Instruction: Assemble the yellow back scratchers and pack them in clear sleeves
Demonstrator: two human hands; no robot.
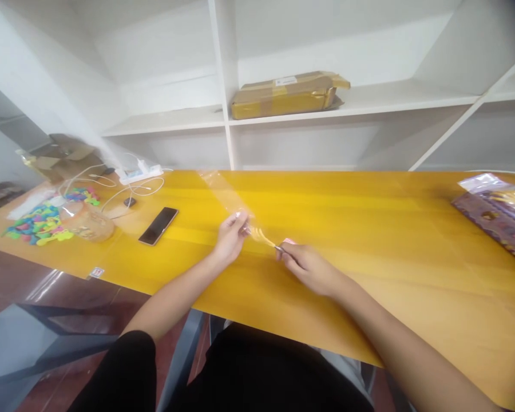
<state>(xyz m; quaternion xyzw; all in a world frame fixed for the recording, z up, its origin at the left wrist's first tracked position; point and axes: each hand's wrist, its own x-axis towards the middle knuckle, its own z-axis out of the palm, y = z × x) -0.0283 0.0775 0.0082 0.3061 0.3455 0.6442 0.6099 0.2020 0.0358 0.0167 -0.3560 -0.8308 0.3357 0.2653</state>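
Note:
My left hand (pixel 232 237) pinches a long clear plastic bag (pixel 223 191) near its mouth; the bag stretches away across the yellow table (pixel 369 229). My right hand (pixel 304 263) is closed round a slim metallic piece. A curved yellow piece (pixel 264 237) with thin strands or prongs runs from it toward the left fingers, its end at the bag's mouth. Whether that end is inside the bag I cannot tell. A bit of pink (pixel 289 241) shows beside the right fingers; the rest of what this hand grips is hidden.
At left lie a phone (pixel 158 226), a clear plastic jar (pixel 86 222), a pile of colourful small pieces (pixel 38 227) and a power strip (pixel 141 173) with cables. A purple patterned package (pixel 493 220) lies at right. Behind, a taped carton (pixel 283 97) rests on the shelf.

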